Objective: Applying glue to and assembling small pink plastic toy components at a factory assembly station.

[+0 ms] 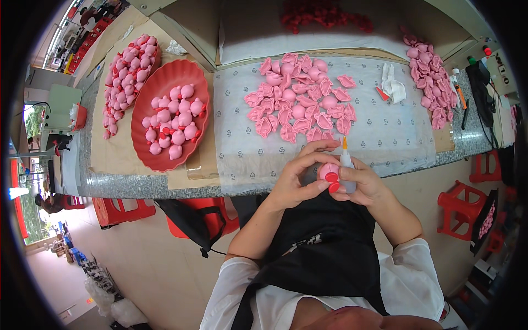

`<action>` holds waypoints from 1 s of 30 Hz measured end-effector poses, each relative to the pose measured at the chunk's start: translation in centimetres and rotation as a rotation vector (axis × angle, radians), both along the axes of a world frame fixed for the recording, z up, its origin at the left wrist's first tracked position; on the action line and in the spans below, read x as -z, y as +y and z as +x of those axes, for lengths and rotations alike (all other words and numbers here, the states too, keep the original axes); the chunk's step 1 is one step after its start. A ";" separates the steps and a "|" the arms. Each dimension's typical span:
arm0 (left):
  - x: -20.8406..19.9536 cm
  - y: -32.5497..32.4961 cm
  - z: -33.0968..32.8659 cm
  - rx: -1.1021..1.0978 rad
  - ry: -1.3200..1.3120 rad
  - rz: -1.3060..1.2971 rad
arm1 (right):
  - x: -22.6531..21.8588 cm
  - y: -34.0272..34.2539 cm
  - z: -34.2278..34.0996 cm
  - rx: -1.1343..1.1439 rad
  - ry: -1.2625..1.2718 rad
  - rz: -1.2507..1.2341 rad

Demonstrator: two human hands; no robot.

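Observation:
Near the front edge of the table, my left hand point(302, 175) is closed around a pink ball-shaped piece point(326, 170) with red parts point(332, 177) on it. My right hand point(363, 180) grips a small translucent squeeze bottle point(346, 160) upright, its narrow orange tip pointing up. The right thumb lies close beside the pink piece; whether it touches cannot be made out. Just beyond both hands, loose pink balls point(298, 111) and ruffled pink shell pieces point(287, 132) lie heaped on patterned white paper point(236, 144).
At left stands a red scalloped bowl point(144, 104) of pink balls with red parts, beside another heap point(131, 58). More pink pieces point(432, 82) lie at right, near a crumpled white tissue point(392, 83) and an orange pen point(461, 99). Red stools point(460, 206) stand on the floor.

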State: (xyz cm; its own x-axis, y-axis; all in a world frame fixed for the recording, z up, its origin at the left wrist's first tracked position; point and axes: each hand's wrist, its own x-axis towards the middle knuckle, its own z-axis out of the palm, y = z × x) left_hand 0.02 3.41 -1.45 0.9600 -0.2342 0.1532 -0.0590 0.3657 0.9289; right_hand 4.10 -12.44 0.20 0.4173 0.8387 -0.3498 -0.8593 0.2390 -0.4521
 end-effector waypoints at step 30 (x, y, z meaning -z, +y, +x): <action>-0.4 -2.5 -4.1 -0.390 -0.040 -0.250 | -0.6 1.3 -0.8 0.552 -1.695 -0.295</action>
